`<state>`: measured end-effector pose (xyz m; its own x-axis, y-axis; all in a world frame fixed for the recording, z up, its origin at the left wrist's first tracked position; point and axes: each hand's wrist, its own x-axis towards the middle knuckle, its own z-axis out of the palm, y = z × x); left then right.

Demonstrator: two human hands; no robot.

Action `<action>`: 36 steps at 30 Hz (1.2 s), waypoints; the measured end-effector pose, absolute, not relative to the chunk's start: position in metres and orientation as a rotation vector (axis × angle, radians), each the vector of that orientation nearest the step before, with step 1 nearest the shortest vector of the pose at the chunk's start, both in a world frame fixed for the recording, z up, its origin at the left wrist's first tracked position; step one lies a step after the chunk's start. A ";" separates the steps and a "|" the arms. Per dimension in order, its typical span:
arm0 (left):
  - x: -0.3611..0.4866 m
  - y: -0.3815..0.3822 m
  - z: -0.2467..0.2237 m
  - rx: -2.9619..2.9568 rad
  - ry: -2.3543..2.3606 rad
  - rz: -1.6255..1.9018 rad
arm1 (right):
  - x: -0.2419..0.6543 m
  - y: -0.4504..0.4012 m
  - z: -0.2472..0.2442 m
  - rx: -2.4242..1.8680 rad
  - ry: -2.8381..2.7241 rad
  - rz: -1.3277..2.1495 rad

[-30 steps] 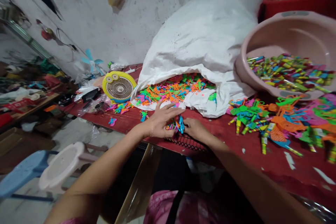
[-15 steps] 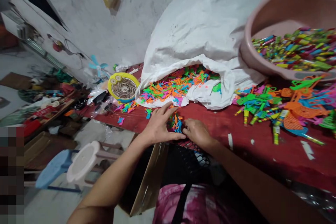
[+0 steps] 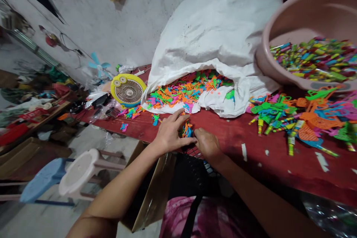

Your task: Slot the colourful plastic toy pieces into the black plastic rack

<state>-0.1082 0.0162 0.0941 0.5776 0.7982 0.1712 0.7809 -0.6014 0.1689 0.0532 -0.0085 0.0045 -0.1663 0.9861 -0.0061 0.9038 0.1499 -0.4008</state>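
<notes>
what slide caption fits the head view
Small colourful pieces between left hand and right hand at a red table, before an open white sack.

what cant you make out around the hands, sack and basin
Head view: what the right hand pinches, if anything; the hand itself hides it.
Head view: the near side of the small plastic pieces, partly behind the left hand.
Head view: the deeper contents of the white sack, covered by its fabric.
Head view: the pink basin's far right side, cut off by the right edge.
</notes>
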 end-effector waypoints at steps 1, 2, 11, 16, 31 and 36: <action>-0.108 0.016 0.095 2.726 1.374 0.332 | 0.053 -0.009 0.004 -1.838 -2.169 0.457; -0.107 0.015 0.095 2.729 1.385 0.314 | 0.052 -0.010 0.005 -1.840 -2.165 0.450; -0.102 0.015 0.098 2.702 1.450 0.278 | 0.046 -0.015 0.005 -1.811 -2.115 0.376; -0.102 0.025 0.095 2.713 1.510 0.307 | 0.068 -0.022 0.006 -1.666 -2.111 0.403; -0.060 0.063 0.096 2.654 1.700 0.335 | 0.242 -0.049 0.039 -2.565 -1.691 -0.143; -0.058 0.064 0.097 2.620 1.713 0.345 | 0.235 -0.032 0.046 -2.639 -1.637 0.027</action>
